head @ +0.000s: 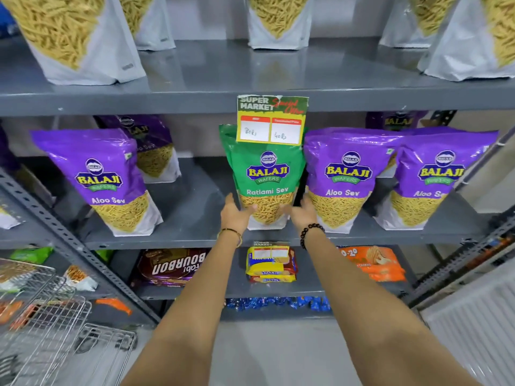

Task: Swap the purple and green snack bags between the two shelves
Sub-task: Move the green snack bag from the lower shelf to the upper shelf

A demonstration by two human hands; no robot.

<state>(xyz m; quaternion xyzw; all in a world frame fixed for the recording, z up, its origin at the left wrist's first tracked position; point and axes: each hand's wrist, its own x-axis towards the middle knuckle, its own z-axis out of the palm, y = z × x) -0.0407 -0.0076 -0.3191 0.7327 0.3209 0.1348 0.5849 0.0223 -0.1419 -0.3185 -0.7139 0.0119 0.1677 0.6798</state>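
A green snack bag [264, 174] stands upright in the middle of the middle shelf [195, 207], partly behind a hanging price tag [271, 121]. My left hand [235, 214] clasps its lower left corner and my right hand [303, 211] its lower right corner, thumbs on the front. Purple snack bags stand on the same shelf: one at the left [97, 174], two at the right [342, 174] [437, 176], with more behind. On the upper shelf [211, 65] stand several bags [83, 37] whose coloured tops are cut off by the frame.
The lower shelf holds a brown biscuit pack [170, 267], yellow packs [270, 266] and an orange pack [373, 263]. A wire basket [41, 316] sits at the lower left. A slotted shelf upright [69, 246] runs diagonally at the left.
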